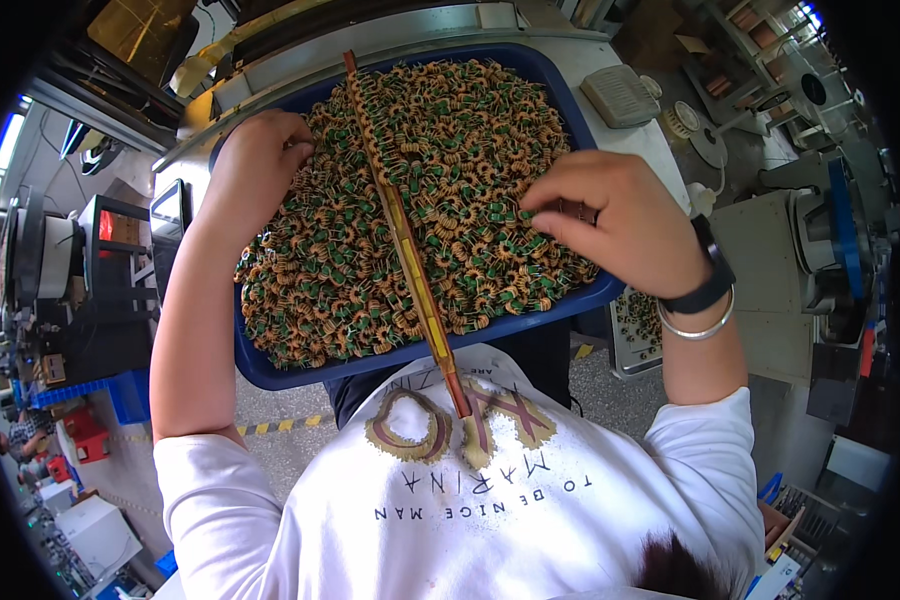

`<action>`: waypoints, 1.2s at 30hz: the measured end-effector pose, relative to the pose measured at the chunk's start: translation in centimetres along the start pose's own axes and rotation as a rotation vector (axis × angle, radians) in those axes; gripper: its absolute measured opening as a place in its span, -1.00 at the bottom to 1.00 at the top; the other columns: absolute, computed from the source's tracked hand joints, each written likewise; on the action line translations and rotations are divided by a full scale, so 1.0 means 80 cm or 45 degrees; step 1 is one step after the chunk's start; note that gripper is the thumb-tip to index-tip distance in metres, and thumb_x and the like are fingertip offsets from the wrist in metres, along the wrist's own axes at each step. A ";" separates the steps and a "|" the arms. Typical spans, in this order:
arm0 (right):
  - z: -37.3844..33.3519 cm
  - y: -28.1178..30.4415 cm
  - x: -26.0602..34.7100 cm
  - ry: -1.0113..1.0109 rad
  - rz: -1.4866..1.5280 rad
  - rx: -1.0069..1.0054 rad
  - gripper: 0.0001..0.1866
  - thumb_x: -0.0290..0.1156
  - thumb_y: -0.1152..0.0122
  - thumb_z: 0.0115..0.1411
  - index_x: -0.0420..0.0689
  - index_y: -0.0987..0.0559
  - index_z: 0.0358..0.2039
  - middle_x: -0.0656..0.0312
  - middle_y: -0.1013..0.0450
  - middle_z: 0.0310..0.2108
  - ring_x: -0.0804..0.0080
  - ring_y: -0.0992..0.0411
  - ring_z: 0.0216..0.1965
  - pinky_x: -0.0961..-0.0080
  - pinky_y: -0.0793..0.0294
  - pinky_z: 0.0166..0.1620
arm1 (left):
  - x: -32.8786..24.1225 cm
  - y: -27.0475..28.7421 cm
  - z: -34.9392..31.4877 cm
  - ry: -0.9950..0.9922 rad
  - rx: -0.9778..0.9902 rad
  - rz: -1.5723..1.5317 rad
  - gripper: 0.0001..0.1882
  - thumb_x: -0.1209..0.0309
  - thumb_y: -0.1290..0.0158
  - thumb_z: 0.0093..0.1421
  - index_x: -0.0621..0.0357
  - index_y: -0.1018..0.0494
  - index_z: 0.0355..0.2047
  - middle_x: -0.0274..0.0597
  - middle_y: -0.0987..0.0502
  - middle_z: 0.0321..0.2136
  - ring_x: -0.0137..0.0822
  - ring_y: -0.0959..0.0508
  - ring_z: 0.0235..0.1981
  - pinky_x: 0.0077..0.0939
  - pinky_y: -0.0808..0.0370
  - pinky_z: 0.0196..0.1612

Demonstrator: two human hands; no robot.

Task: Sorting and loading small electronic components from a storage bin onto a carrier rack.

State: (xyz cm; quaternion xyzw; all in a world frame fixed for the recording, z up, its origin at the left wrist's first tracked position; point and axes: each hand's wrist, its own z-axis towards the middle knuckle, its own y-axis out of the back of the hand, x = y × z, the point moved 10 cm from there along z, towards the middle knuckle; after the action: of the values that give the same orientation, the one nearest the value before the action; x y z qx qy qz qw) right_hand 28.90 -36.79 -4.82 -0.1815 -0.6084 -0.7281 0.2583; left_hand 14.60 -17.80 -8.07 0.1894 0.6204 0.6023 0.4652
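A blue tray [570, 100] is heaped with small wire-wound ring coils [470, 160] with green cores and copper windings. Across it, toward my body, lies a long narrow rail [410, 262] with a yellow channel and reddish-brown ends. Coils stand in a row along its far part; the near part shows bare yellow. My left hand [260, 165] is at the tray's left side, fingers curled and closed over the coils; what its fingertips hold is hidden. Over the right side of the heap, my right hand [610, 212] pinches a small coil between thumb and forefinger.
A grey ridged box [620, 97] sits on the white table right of the tray. Below the tray's right corner is a metal tray [635, 335] with more small parts. The rail's near end rests against my white shirt [470, 500]. Machinery stands on both sides.
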 end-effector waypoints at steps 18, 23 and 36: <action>0.023 -0.029 0.024 0.110 0.161 -0.224 -0.85 -0.43 -0.21 0.05 -0.19 -0.53 -0.36 0.10 -0.46 -0.48 0.15 -0.44 -0.42 0.35 -0.41 -0.31 | -0.105 0.014 -0.064 -0.454 -0.125 -0.242 -0.77 0.73 0.02 0.00 0.24 -0.44 -0.32 -0.09 -0.52 -0.14 -0.07 -0.48 -0.07 -0.32 -0.44 -0.07; 0.064 -0.066 0.031 0.060 0.231 -0.067 -0.88 -0.46 -0.24 0.04 -0.21 -0.52 -0.41 0.17 -0.46 -0.51 0.30 -0.44 -0.47 0.45 -0.40 -0.37 | -0.116 -0.004 -0.070 -0.556 -0.099 -0.022 -0.69 0.77 0.03 -0.13 0.28 -0.42 -0.32 -0.05 -0.50 -0.10 -0.04 -0.44 0.00 -0.23 -0.41 0.03; 0.071 -0.067 0.045 0.343 -0.062 -0.204 -0.87 -0.47 -0.28 -0.04 -0.19 -0.53 -0.45 0.16 -0.44 -0.49 0.18 -0.42 -0.39 0.35 -0.39 -0.29 | -0.118 -0.009 -0.076 -0.559 -0.076 -0.065 -0.73 0.63 0.08 -0.01 0.38 -0.42 -0.24 0.09 -0.43 -0.02 0.01 -0.40 0.03 -0.29 -0.35 0.08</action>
State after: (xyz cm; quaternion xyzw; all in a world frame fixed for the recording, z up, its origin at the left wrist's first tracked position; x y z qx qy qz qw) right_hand 22.54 -31.11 -5.87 -0.0875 -0.5124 -0.7981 0.3046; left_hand 14.61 -28.97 -6.42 0.2864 0.4907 0.5529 0.6096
